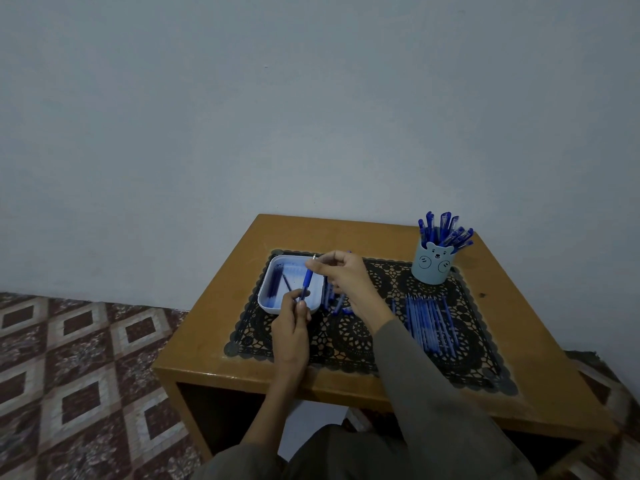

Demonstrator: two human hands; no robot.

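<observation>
Over the tray: a blue pen (307, 279) held slanting above the white tray (265, 299).
Left hand (292, 332): at the tray's near rim, fingers curled round the pen's lower end.
Right hand (346, 277): at the tray's right rim, fingers pinching the pen's upper tip.
Inside the tray: dark pen parts (277, 282).
Right of the tray: loose pens (330, 299), then a row of refills (429, 322), and farthest a bear-faced cup (431, 268), all on the bench (225, 306).
</observation>
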